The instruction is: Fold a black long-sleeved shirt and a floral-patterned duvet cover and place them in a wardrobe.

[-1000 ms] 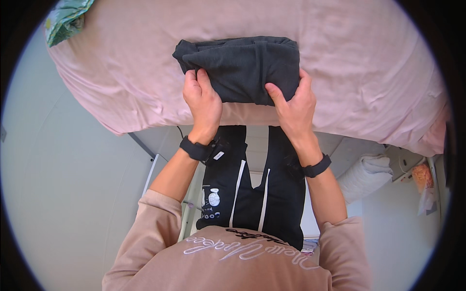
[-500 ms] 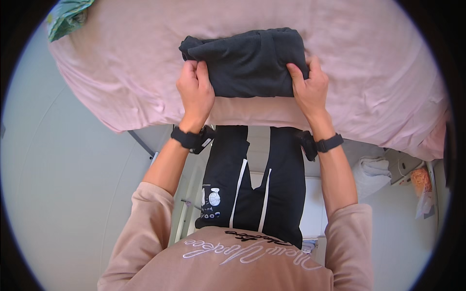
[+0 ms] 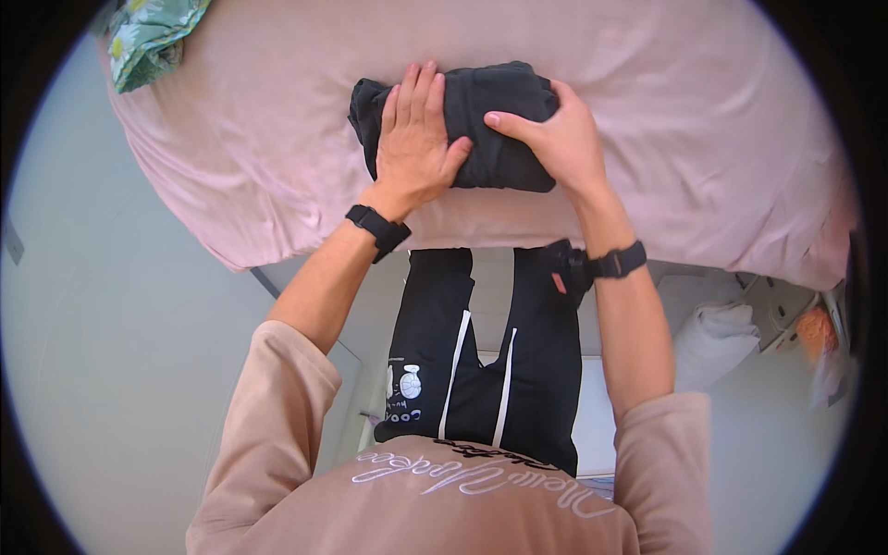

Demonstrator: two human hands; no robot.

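A dark grey folded garment lies as a compact bundle near the front edge of the pink-covered bed. My left hand is open and rests flat on the bundle's left part, fingers stretched toward the far side. At the right end, my right hand grips the cloth with its thumb across the top; its other fingers curl round the end and are partly hidden. What kind of garment it is cannot be made out while folded.
A green flowered cloth or bag sits at the bed's far left corner. Below the bed's right side are a pale rolled bundle and an orange item in a clear bag. The bed's front edge runs just in front of my legs.
My left hand has gone from pinching the left end to lying flat on top. My right hand has shifted inward, its thumb farther over the cloth, and the bundle looks shorter.
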